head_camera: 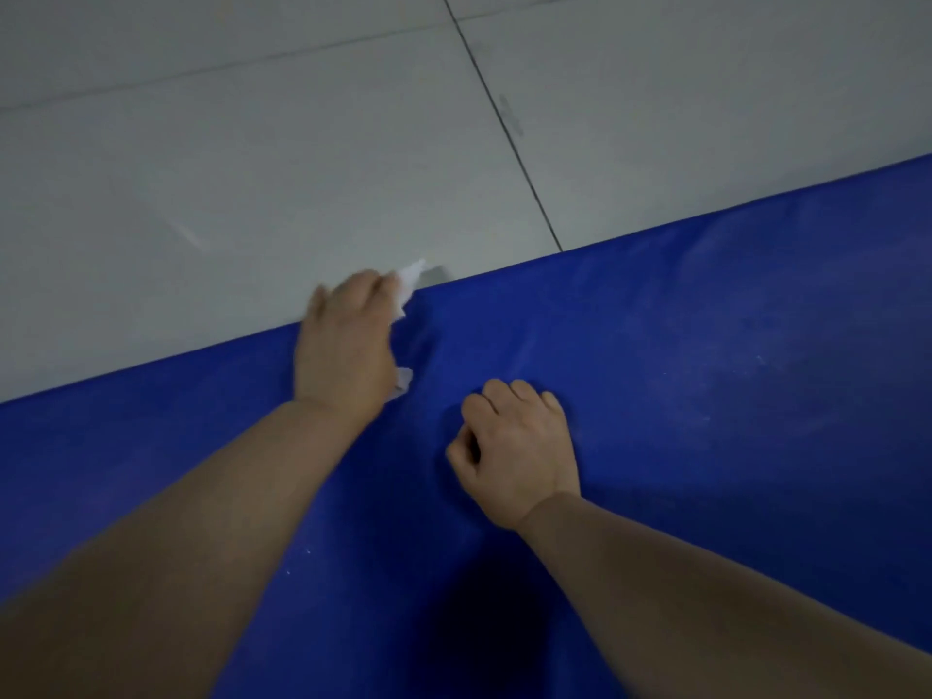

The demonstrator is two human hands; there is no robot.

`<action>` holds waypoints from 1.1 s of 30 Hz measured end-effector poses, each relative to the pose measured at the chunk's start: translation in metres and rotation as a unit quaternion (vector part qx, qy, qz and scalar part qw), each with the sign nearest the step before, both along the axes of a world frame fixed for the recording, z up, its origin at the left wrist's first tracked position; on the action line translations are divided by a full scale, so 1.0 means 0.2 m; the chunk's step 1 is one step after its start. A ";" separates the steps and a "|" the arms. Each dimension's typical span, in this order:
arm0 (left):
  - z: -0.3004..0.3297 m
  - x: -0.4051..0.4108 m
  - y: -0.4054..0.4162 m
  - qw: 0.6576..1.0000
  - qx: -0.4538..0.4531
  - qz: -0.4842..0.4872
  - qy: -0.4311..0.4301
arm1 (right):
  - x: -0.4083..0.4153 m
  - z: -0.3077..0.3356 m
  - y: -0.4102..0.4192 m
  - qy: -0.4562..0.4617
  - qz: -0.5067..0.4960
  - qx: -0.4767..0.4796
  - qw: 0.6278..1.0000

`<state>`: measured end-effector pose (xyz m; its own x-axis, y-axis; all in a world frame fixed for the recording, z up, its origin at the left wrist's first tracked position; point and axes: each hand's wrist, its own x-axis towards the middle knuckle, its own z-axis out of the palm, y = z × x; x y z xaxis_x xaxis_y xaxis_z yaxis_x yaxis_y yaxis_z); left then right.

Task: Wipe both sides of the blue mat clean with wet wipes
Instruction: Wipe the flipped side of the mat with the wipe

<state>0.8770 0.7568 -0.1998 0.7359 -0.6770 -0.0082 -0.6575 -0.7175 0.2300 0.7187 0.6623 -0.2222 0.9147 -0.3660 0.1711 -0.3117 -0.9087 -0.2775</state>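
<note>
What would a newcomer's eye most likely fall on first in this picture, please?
Probably the blue mat, which fills the lower right against the pale tiled floor. Next, the left hand at the mat's far edge, pressing a white wet wipe that sticks out beyond its fingers. The right hand rests beside it on the mat, fingers curled, holding nothing visible.

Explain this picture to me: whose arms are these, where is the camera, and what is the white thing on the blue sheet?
No machine here: these are a person's two bare arms, seen by one wide camera worn on the head, looking forward and down. A blue mat lies on a grey tiled floor. The left hand, at the mat's far edge, presses a white wet wipe onto it; bits of the wipe stick out beside the hand. The right hand rests on the mat with curled fingers; whether it pinches the mat is unclear. Pale smudges show on the mat to the right.
</note>
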 end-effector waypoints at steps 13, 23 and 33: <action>-0.03 0.23 0.27 0.985 -0.021 -0.116 -0.125 | 0.01 0.00 0.00 -0.007 0.009 -0.019 1.000; -0.02 0.23 0.62 0.991 -0.010 0.046 -0.122 | 0.01 -0.01 0.00 -0.012 0.011 -0.027 0.999; -0.12 0.22 0.81 0.989 0.029 0.124 -0.078 | 0.01 -0.01 0.00 -0.023 0.028 -0.040 0.999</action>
